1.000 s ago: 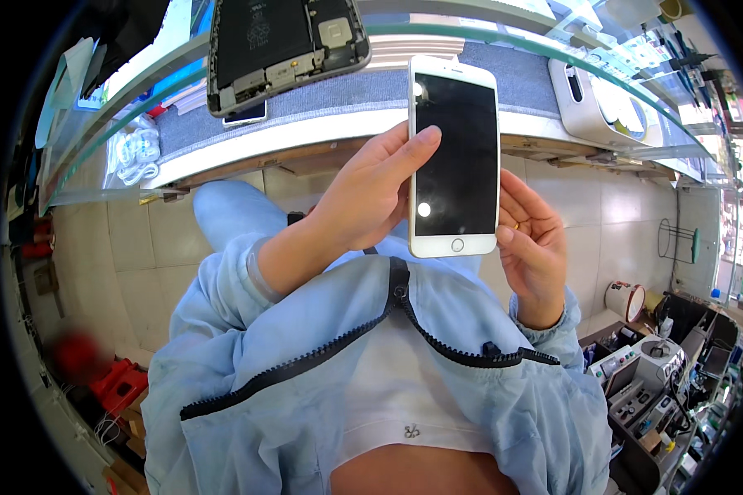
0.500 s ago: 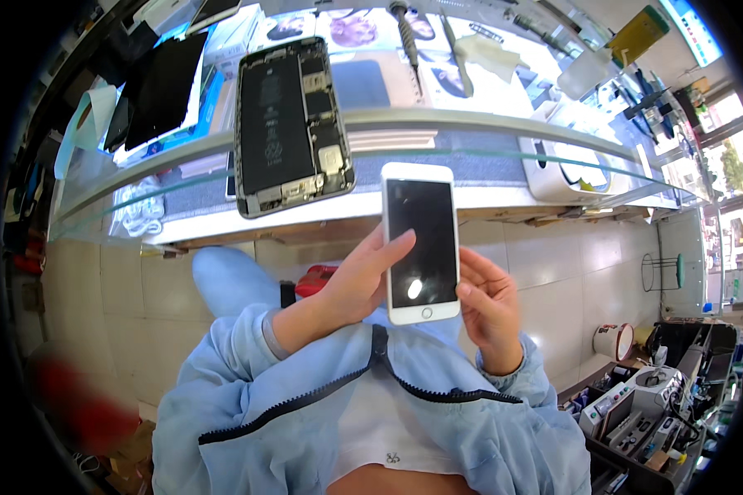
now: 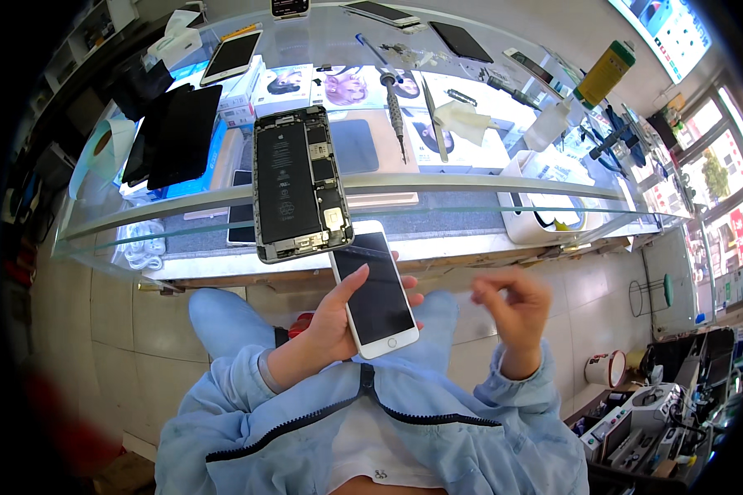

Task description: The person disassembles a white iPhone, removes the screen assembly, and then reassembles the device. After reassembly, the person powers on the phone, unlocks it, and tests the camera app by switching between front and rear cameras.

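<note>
1. Light blue jacket, looks like thin work-coat fabric, sleeves running down to both wrists.
2. Dark zipper, undone and spread wide open across the chest.
3. White shirt underneath with a tiny dark mark low on the front.
4. Left hand point(image 3: 332, 323) and right hand point(image 3: 516, 307) are bare, no gloves.

Bright daylight pours in from the windows point(image 3: 710, 177) on the right and washes the glass counter point(image 3: 437, 186), whose front edge bows with the wide lens. The rim of the view goes black. The right hand point(image 3: 512, 309) is smeared with motion blur; the phone screen point(image 3: 373, 289) shows faint glare.
</note>
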`<state>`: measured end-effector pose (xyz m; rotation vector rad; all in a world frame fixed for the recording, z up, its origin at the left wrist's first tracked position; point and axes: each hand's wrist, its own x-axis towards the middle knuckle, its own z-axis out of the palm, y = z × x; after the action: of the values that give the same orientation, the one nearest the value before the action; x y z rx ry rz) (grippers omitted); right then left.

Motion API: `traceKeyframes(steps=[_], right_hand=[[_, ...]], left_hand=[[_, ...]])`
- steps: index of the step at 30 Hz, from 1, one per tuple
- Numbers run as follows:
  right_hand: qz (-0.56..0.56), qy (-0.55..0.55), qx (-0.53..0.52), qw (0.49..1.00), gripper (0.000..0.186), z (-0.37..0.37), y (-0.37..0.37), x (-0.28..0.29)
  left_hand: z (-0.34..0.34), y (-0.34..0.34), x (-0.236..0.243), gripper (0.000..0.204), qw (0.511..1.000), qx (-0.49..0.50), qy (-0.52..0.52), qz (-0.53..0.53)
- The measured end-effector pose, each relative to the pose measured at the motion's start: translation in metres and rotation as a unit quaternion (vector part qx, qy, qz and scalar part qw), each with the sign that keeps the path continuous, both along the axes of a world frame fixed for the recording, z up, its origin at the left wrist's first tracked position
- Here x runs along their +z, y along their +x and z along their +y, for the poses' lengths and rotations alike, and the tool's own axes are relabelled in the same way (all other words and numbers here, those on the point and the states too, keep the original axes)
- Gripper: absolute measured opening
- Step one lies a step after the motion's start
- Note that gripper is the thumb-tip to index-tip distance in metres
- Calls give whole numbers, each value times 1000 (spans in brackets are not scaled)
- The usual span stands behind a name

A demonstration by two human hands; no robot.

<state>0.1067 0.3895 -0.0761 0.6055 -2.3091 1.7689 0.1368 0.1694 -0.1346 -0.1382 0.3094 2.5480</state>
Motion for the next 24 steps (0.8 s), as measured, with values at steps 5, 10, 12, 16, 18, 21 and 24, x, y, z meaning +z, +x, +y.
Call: traceKeyframes(steps=[5, 10, 12, 16, 18, 21, 24], right_hand=[[284, 135, -84, 946, 16, -20, -64, 69], [335, 361, -70, 867, 18, -32, -160, 80], [273, 402, -34, 873, 16, -38, -162, 77], [247, 332, -26, 910, 14, -47, -156, 81], [273, 310, -68, 908, 18, -43, -168, 81], [287, 418, -76, 859, 23, -32, -190, 60], [311, 462, -58, 829, 26, -24, -184, 61]], left_hand=[[-1, 3, 2, 50, 1000, -17, 22, 0], [2, 8, 3, 47, 999, -37, 19, -10], [-1, 11, 1, 52, 999, -36, -7, 7], [-6, 11, 0, 55, 999, -21, -41, 27], [-6, 10, 2, 55, 998, -23, -43, 29], [-5, 11, 5, 55, 998, -29, -39, 26], [-6, 12, 4, 51, 999, -29, -33, 23]])
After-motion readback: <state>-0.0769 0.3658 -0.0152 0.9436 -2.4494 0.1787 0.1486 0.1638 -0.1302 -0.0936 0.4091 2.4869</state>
